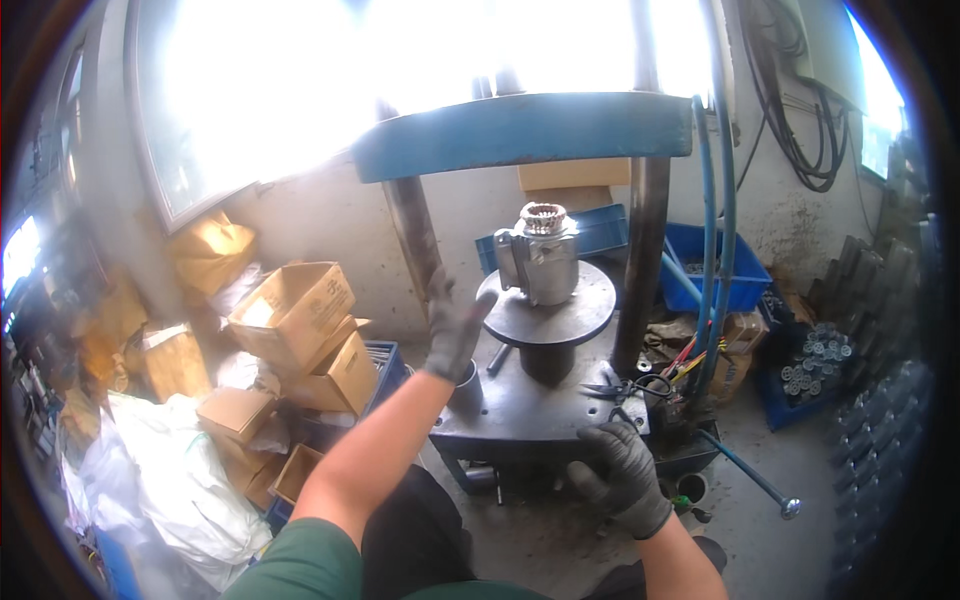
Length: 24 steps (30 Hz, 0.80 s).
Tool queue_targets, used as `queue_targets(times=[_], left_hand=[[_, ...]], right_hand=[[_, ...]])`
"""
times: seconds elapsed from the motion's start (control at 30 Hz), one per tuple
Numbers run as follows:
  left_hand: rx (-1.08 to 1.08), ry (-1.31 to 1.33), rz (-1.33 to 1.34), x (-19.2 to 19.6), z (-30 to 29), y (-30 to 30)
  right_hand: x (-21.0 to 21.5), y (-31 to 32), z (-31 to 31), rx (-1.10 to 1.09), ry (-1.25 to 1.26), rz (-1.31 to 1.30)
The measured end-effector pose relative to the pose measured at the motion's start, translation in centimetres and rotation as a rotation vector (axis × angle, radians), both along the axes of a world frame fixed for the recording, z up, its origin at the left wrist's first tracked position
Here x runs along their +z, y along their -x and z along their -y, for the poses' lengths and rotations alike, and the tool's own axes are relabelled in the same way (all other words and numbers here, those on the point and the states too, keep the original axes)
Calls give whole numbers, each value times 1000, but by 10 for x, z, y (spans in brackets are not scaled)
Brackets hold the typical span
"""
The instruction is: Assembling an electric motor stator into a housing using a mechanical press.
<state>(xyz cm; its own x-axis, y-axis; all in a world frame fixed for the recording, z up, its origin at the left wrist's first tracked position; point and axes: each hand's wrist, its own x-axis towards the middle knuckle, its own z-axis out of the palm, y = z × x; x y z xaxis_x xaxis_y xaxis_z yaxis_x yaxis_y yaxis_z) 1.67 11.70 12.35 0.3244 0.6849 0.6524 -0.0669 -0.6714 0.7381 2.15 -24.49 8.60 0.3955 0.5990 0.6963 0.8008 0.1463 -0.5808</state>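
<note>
Gray metal housing (pixel 545 270) upright on a round plate (pixel 592 310)

Sitting up high, with plate rim showing in front and on the right. Out of the top, a ring of wire (pixel 543 217). Under the plate, a thick dark stand (pixel 548 365) on the desk (pixel 540 425).

Left hand (pixel 455 328) up near the plate's left edge, fingers spread, with nothing seen in it. Cannot tell if touching the rim. Right hand (pixel 625 478) lower, just by the desk's front edge, half open, thumb well apart from bent fingers, nothing seen in it either. Big gap between the two.

Near the desk's right edge, black scissors (pixel 630 388). By the left edge, a short metal tube (pixel 466 388), partly behind the left wrist. Between tube and stand, a small rod (pixel 499 360).

Room to move along the desk's front, between tube and scissors. More room up top, between wire ring and blue beam (pixel 530 138). Tighter at the sides, with a tall post (pixel 645 240) to the right and cardboard boxes (pixel 285 310) out past the left arm.
</note>
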Motion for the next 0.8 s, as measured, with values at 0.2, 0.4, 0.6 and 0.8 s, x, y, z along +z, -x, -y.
queue_targets(times=[0.2,0.4,0.6,0.8], left_hand=[[162,222,-229,-116,16,59],[70,260,-81,-192,-10,44],[186,176,-149,-117,37,74],[-537,295,390,13,50,22]], right_hand=[[3,-4,7,-3,70,55],[-10,-10,0,60,205,38],[2,2,-2,61,145,67],[-6,-2,-4,69,119,67]])
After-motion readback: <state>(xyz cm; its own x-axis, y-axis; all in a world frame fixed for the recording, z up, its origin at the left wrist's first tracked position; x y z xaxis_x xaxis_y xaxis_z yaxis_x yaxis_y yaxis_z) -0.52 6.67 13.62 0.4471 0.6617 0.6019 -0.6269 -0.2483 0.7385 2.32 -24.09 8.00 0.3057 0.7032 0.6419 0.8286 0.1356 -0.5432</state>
